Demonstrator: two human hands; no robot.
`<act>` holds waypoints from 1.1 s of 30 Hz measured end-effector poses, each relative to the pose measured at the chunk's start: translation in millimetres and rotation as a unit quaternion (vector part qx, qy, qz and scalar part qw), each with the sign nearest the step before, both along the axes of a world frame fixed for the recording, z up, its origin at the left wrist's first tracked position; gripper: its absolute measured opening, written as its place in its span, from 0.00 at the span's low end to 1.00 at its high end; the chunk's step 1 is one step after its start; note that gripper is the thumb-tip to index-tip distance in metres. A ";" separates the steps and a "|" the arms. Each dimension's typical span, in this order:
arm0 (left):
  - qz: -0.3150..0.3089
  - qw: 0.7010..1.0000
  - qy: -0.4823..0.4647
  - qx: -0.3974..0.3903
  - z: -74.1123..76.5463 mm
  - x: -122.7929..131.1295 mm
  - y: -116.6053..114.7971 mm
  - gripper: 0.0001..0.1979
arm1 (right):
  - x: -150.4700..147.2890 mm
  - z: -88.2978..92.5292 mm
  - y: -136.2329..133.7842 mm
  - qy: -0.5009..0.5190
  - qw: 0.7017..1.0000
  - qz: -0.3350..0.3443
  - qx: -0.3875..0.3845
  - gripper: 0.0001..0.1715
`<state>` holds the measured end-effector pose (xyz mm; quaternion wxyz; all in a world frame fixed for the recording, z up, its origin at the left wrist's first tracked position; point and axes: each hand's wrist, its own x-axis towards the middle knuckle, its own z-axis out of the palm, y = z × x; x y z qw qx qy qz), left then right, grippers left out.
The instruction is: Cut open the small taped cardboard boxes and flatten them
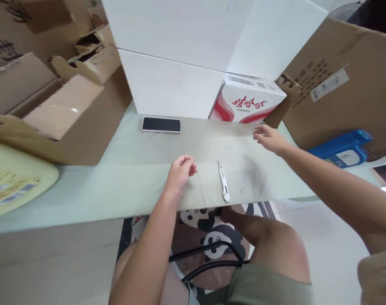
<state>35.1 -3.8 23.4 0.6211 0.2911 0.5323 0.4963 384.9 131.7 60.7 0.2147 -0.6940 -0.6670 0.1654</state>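
Observation:
My left hand (180, 171) rests on the pale green table (123, 169) with its fingers curled in loosely, holding nothing I can see. A white utility knife (224, 182) lies on the table just to its right, untouched. My right hand (269, 138) reaches forward over the table with fingers stretched out and empty. It is close to a white box with red waves and red lettering (248, 101). A black phone (161, 125) lies flat further back on the left.
Large white boxes (180, 55) stand at the back. Open brown cardboard boxes (69, 110) crowd the left, a big brown carton (342, 80) leans at the right above a blue pack (345, 148). A yellow item (12, 178) lies at far left. My knees and a panda mat (208, 237) show below.

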 end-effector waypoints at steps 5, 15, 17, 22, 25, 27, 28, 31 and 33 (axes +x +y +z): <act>0.047 0.998 -0.036 0.034 7.1 -23.2 -13.1 0.05 | -150.2 4.3 -16.6 -0.077 0.976 0.205 -0.018 0.18; 0.105 0.991 -0.074 0.044 16.8 -65.6 -22.8 0.05 | -372.6 -17.5 18.4 -0.224 0.913 0.339 0.033 0.36; 0.110 0.990 -0.080 0.045 18.1 -73.5 -24.5 0.06 | -396.2 -10.9 21.1 -0.184 0.910 0.353 0.118 0.39; 0.135 0.987 -0.075 0.049 21.4 -89.7 -25.9 0.07 | -460.0 27.9 8.8 -0.154 0.827 0.476 0.257 0.39; 0.133 0.988 -0.061 0.057 19.5 -93.5 -25.5 0.08 | -491.4 42.0 0.1 -0.180 0.741 0.594 0.256 0.36; 0.134 0.988 -0.044 0.069 16.2 -94.1 -26.1 0.08 | -499.0 42.9 -2.4 -0.204 0.704 0.634 0.244 0.37; 0.156 0.984 -0.024 0.085 14.4 -94.3 -27.1 0.08 | -497.6 41.7 -3.0 -0.216 0.699 0.637 0.240 0.38; 0.330 0.915 0.116 0.202 11.5 -96.6 -33.9 0.06 | -475.0 37.9 -5.8 -0.247 0.726 0.596 0.239 0.35; 0.446 0.814 0.223 0.299 13.6 -100.4 -41.1 0.06 | -447.9 38.2 -11.7 -0.254 0.755 0.562 0.222 0.31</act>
